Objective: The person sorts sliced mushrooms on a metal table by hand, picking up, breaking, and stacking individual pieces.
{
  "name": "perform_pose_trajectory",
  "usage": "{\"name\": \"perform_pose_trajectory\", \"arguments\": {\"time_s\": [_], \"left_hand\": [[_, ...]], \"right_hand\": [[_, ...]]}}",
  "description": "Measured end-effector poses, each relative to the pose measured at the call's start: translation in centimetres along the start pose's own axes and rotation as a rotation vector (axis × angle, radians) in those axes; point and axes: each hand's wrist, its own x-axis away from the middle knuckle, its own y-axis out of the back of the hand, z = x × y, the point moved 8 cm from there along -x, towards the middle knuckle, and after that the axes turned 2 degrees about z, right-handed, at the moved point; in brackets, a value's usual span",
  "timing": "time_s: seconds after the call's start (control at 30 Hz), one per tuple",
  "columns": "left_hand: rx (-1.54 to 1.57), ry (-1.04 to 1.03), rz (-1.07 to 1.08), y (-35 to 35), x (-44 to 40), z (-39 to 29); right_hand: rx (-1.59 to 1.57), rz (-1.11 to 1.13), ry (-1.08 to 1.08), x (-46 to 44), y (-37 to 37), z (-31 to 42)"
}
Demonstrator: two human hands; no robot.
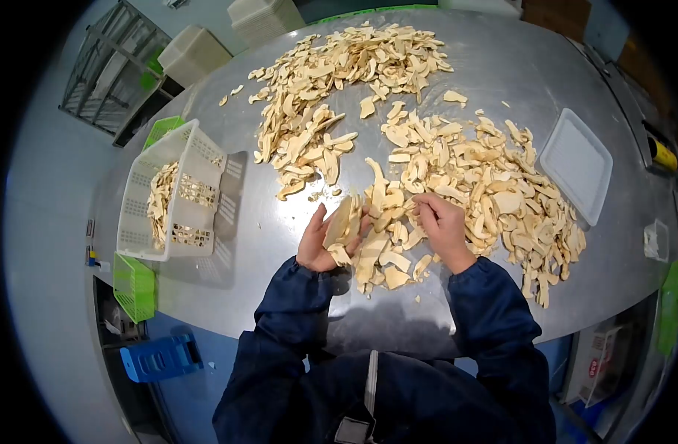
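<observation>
The left hand (317, 248) cups a stack of dried mushroom slices (343, 222), long axes toward one o'clock, at the right hand's (444, 226) nine — the right, fingers curled, nearer the two-o'clock heap (502, 200); its grip I can't tell.

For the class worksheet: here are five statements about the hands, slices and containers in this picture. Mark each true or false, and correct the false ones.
1. The left hand holds pale slices. True: the left hand cradles several pale slices.
2. The right hand is inside the white basket. False: the right hand is beside the right pile.
3. The white basket contains slices. True.
4. The white tray is left of that basket. False: the white tray lies to its right.
5. Both sleeves are yellow. False: dark blue.
</observation>
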Motion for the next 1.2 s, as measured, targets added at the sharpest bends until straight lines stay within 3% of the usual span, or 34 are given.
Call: {"name": "perform_pose_trajectory", "arguments": {"time_s": [0.13, 0.4, 0.6, 0.7, 0.8, 0.83, 0.97, 1.07, 1.17, 1.2], "left_hand": [[-0.328, -0.133, -0.059, -0.7, -0.4, 0.0], [-0.530, -0.065, -0.106, -1.5, 0.1, 0.9], [-0.994, 0.154, -0.149, -2.0, 0.5, 3.4], [-1.006, 0.113, -0.157, -1.9, 0.6, 3.6], [-0.956, 0.100, -0.156, -2.7, 0.3, 3.3], [-0.928, 0.099, -0.152, -3.0, 0.3, 3.1], [-0.782, 0.033, -0.187, -2.4, 0.4, 2.0], [-0.575, 0.010, -0.136, -2.2, 0.2, 2.0], [-0.481, -0.094, -0.079, -1.5, -0.1, 1.0], [-0.463, -0.135, -0.106, -1.8, 0.1, 0.4]], "right_hand": [[0.064, -0.001, 0.046, 0.2, -0.1, 0.2], [0.175, 0.032, 0.195, 0.6, -0.9, 2.4], [-0.028, 0.236, 0.008, 0.9, -2.5, 2.2], [0.016, 0.242, 0.087, 1.1, -3.3, 2.2], [-0.068, 0.160, -0.140, 0.9, -2.3, 0.2], [-0.355, 0.161, -0.239, 0.9, -2.5, -1.1], [-0.928, 0.167, -0.530, 0.7, -2.7, -1.1], [-0.836, 0.277, -0.482, 1.0, -3.1, -2.1], [-0.231, 0.124, -0.138, -0.4, -1.3, -0.9], [-0.038, 0.207, -0.102, -0.3, -1.5, 0.0]]}}
